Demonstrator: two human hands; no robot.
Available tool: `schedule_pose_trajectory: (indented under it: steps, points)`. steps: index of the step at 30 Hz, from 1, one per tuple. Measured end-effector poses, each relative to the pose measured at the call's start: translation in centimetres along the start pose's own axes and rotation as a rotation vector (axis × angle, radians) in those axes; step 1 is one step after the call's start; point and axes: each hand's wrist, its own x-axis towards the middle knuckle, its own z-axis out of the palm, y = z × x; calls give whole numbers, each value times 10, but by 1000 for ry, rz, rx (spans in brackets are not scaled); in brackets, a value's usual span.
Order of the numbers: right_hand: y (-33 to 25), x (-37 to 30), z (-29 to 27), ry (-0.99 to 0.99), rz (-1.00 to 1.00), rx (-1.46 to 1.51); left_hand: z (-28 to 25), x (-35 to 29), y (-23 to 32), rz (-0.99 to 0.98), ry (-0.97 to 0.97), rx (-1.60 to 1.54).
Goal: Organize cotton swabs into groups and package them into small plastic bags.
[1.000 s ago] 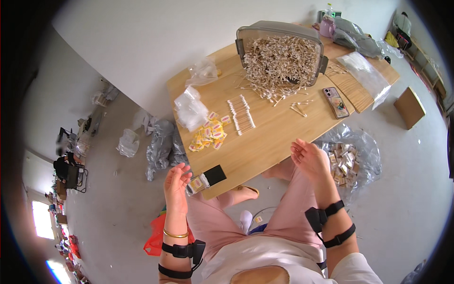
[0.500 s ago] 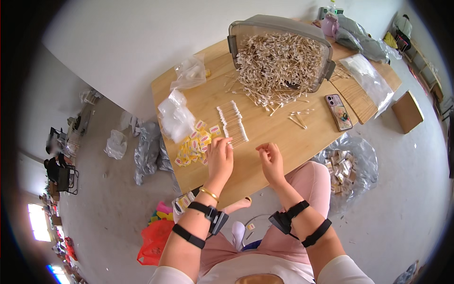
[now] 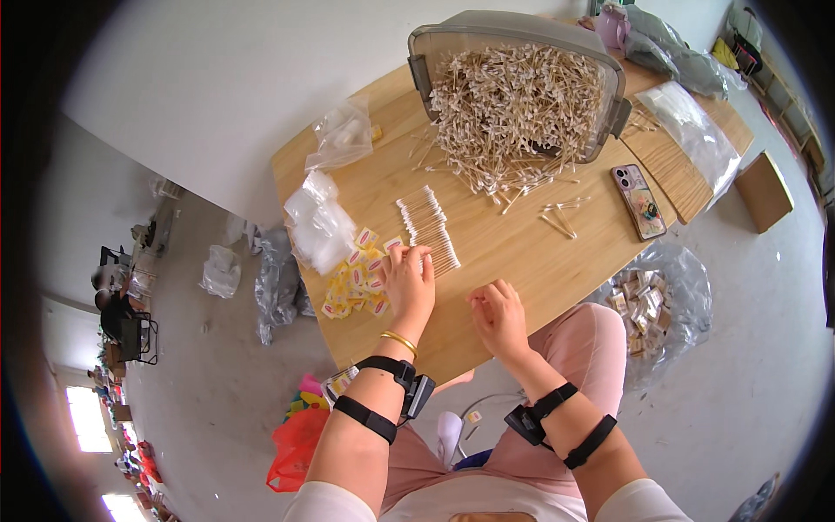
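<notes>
A person sits at a pale wooden desk (image 3: 522,261) with a smooth grain and a rounded near edge, both forearms wearing black straps. The left hand (image 3: 407,283) lies palm down, its fingers (image 3: 409,259) spread loosely open and touching the near end of a neat row of cotton swabs (image 3: 428,226), thin wooden sticks with white tips laid side by side. Just left of that hand lies a loose heap of small yellow and white paper packets (image 3: 355,280), flat and square. A gold bangle (image 3: 399,341) circles the left wrist.

The right hand (image 3: 497,317) rests near the desk's front edge, a little apart from the left, its fingers (image 3: 484,300) curled inward; whether they pinch anything cannot be told.

Farther back, a grey translucent plastic bin (image 3: 522,35) with rounded corners lies tipped toward the person, spilling a dense tangle of loose swabs (image 3: 513,104) onto the wood. A few stray swabs (image 3: 557,217) lie apart to the right, near a phone (image 3: 639,200) in a patterned case. Crinkled clear plastic bags (image 3: 317,222) sit at the desk's left end, and another clear bag (image 3: 696,130) lies on the right end. On the grey floor to the right, a clear sack (image 3: 652,300) holds small filled packs.
</notes>
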Motion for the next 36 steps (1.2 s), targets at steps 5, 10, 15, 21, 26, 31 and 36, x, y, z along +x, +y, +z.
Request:
schedule_pose_trajectory:
  steps: [5,10,15,21,26,31,36]
  points:
    - [0,0,-2,-2,10,14,-1,-3,1,19,-25,3]
    - [0,-1,-2,-6,21,22,2,-1,8,68,44,18]
    - [-2,-1,-2,2,6,2,4,3,6,98,13,89]
    - [-2,0,-2,-13,24,15,5,-2,6,101,-3,53]
    - [-3,1,-6,-29,28,53,3,-14,10,121,-9,24]
    - [-5,3,-10,-37,13,46,3,-19,9,154,-37,64]
    - [-2,1,-8,-50,14,34,-1,-9,8,218,-70,117]
